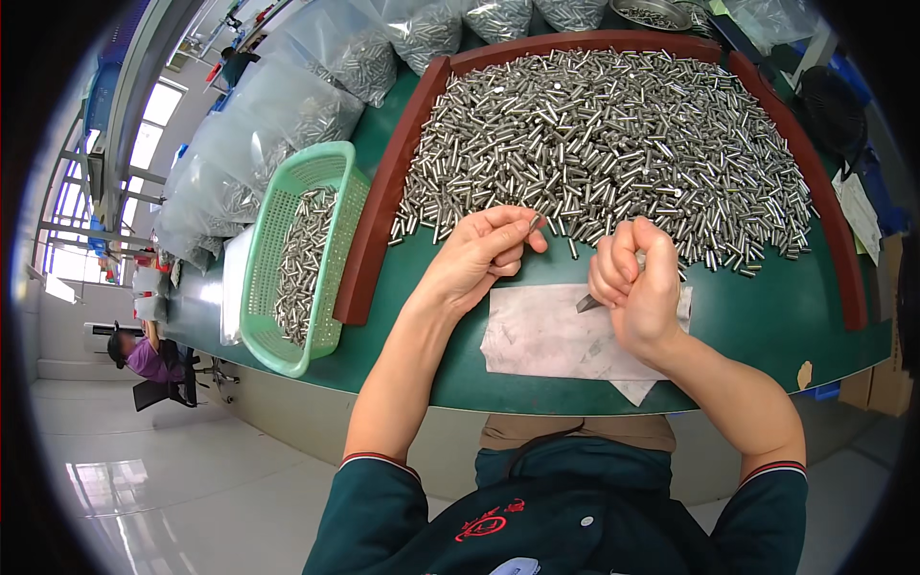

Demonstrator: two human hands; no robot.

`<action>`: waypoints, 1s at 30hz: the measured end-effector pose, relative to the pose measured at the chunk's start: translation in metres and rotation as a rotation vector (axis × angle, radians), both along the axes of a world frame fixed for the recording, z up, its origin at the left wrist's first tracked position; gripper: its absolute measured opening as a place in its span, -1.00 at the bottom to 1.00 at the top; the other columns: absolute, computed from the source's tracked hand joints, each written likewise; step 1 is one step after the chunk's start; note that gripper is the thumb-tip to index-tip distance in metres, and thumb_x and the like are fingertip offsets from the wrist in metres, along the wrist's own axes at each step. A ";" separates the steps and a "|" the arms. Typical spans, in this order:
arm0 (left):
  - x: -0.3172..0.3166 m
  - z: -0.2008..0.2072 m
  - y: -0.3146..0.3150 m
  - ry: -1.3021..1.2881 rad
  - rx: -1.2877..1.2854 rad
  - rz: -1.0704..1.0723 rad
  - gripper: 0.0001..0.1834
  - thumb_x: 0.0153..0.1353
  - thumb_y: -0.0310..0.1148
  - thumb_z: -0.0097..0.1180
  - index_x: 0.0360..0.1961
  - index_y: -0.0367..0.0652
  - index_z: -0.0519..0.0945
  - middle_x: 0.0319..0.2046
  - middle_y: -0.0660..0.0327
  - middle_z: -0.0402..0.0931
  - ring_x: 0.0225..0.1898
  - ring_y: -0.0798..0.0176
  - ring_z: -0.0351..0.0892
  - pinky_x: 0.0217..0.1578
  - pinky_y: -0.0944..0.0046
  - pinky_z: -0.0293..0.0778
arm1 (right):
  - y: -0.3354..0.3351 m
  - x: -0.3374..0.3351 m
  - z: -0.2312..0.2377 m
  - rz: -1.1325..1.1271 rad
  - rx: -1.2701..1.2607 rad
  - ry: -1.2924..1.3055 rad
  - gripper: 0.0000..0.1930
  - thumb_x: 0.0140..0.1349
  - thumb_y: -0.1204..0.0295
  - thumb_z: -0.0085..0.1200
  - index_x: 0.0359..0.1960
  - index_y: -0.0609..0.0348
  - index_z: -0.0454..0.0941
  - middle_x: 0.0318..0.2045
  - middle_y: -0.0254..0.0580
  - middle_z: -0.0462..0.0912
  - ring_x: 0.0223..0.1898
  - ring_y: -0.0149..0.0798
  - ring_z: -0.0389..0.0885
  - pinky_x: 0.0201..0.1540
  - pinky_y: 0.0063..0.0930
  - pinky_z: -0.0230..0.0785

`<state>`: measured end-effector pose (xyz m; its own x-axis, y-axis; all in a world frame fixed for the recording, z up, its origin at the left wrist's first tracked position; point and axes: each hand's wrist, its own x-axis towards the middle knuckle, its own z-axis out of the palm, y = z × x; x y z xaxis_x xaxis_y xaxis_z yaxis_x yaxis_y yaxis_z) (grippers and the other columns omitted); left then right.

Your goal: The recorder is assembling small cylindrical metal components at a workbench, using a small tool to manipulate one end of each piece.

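Note:
My left hand [479,254] is closed in a pinch, with a small metal pin [535,222] between thumb and fingertips at the near edge of a big heap of shiny metal pins [613,144]. My right hand [644,287] is curled in a fist around a tool; only its dark, flat, angular end [587,304] sticks out on the left side, so its kind is hidden. Below the right hand, a stained pale pink cloth [537,335] lies on the green tabletop [460,359]. One loose pin [573,248] rests just in front of the heap, between my hands.
Dark red rails [388,192] border the heap on three sides. Left of them stands a green plastic basket [353,196] holding pins. Clear bags of pins [422,38] line the back and left. A round metal pan [652,14] sits at the back. Another person [153,356] sits far left.

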<state>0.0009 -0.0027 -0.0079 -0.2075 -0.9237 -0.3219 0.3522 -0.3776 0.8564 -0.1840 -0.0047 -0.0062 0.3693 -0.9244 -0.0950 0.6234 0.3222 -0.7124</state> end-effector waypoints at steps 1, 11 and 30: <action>0.000 0.000 0.000 0.000 -0.001 -0.001 -0.84 0.16 -0.47 -0.06 -0.26 -0.29 0.46 -0.52 0.22 0.45 -0.71 0.59 0.02 -0.71 0.59 -0.02 | 0.000 0.000 0.000 -0.001 -0.001 0.000 -0.59 0.21 0.28 -0.43 -0.82 0.09 0.04 -0.87 -0.40 0.05 -0.81 -0.52 -0.08 -0.75 -0.62 -0.18; 0.000 0.009 0.001 0.259 0.112 0.054 -0.76 0.19 -0.28 -0.17 -0.50 -0.23 0.37 -0.62 0.27 0.24 -0.70 0.50 0.01 -0.70 0.55 0.03 | 0.000 -0.001 0.000 -0.002 0.002 -0.001 -0.59 0.20 0.29 -0.42 -0.82 0.09 0.03 -0.87 -0.41 0.04 -0.81 -0.53 -0.08 -0.75 -0.62 -0.18; -0.005 -0.003 0.000 -1.649 -0.589 0.227 -0.79 -0.08 -0.31 0.19 -0.53 -0.20 0.45 -0.77 0.08 0.43 -0.66 -0.02 0.45 -0.60 0.09 0.33 | 0.001 0.000 0.001 -0.006 0.002 0.005 -0.63 0.16 0.32 -0.41 -0.81 0.09 0.03 -0.86 -0.40 0.05 -0.80 -0.52 -0.07 -0.75 -0.62 -0.18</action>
<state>-0.0038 -0.0022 -0.0106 0.0967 -0.9455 0.3110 -0.9427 0.0132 0.3332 -0.1842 -0.0040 -0.0052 0.3634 -0.9264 -0.0983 0.6217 0.3197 -0.7151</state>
